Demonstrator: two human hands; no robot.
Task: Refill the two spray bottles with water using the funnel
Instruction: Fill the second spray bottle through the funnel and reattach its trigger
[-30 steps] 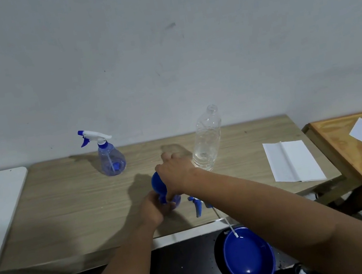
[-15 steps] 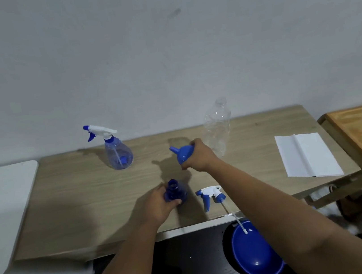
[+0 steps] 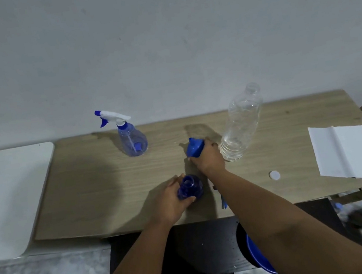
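Note:
A blue spray bottle body [image 3: 190,187] with its neck open stands near the table's front edge, and my left hand [image 3: 169,199] grips its left side. Behind it my right hand [image 3: 207,156] holds a blue funnel [image 3: 194,147] down at the tabletop, spout pointing back left. The removed spray head [image 3: 223,202] lies mostly hidden under my right forearm. A second spray bottle [image 3: 132,138], clear blue with a white trigger head on, stands at the back left. A clear plastic water bottle [image 3: 240,125], uncapped with a little water, stands right of the funnel.
A small white cap [image 3: 274,175] lies on the wooden table [image 3: 84,188] right of my arm. White folded paper [image 3: 347,154] rests at the right end. A blue basin [image 3: 257,255] sits below the front edge. A white surface [image 3: 6,198] adjoins on the left.
My right hand lifted the funnel off the bottle my left hand holds and carried it back toward the water bottle, lowering it to the table. The view has tilted down.

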